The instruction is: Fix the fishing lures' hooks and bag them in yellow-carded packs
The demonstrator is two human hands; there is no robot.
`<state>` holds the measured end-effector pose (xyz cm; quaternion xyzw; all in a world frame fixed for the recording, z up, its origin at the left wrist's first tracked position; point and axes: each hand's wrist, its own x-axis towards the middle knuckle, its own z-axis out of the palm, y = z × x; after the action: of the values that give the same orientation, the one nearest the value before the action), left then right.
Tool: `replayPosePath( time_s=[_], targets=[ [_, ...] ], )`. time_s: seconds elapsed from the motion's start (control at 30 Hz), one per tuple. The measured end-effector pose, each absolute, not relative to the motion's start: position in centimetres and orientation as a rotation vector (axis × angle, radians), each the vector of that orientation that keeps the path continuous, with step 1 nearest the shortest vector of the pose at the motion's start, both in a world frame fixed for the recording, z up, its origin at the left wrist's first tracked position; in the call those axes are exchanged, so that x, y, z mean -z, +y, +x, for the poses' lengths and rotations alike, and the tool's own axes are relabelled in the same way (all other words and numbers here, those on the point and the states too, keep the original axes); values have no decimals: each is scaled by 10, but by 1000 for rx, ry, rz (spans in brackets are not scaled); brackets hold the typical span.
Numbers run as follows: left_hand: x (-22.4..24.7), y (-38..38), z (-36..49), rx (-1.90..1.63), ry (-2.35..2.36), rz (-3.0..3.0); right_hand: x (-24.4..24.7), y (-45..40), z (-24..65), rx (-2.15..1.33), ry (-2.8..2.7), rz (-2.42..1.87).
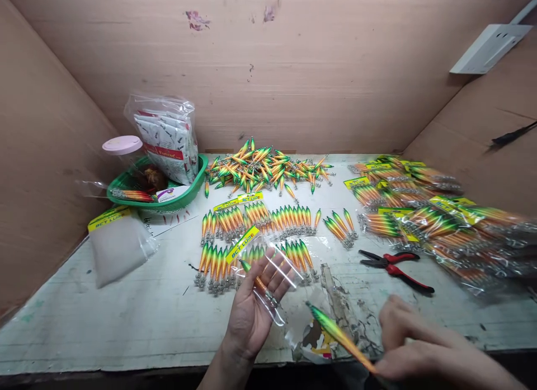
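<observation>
My left hand is palm up, its thumb holding a clear plastic bag against the fingers. The bag has a yellow header reading BCT LURE, and one fishing lure lies inside. Low on the right, my right hand is blurred. It grips a green, yellow and orange fishing lure by its orange end, with the green tip towards the bag. Behind my left hand, similar lures are laid out in two rows, partly covered by my fingers.
A heap of loose lures lies at the back. Filled lure packs pile up on the right beside red-handled pliers. At left are a green basket and a bag with a yellow header. Cardboard walls surround the table.
</observation>
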<state>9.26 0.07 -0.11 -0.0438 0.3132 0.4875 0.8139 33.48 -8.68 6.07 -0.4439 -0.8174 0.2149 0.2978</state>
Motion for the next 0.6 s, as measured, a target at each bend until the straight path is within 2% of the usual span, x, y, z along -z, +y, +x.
replayPosePath(
  time_s=[0.1,0.33,0.5,0.6],
  targets=[
    [-1,-3,96,-979,634,-62,-59,-74,305,-604,-2357,-1108],
    [3,-12,98,-892,562,-8,-20,-58,263,-138,-2257,-1289],
    [8,-13,101,-925,596,17,-18,-57,247,136,-2186,-1267],
    [8,-14,102,-916,622,-19,-21,-58,243,152,-2163,-1273]
  ],
)
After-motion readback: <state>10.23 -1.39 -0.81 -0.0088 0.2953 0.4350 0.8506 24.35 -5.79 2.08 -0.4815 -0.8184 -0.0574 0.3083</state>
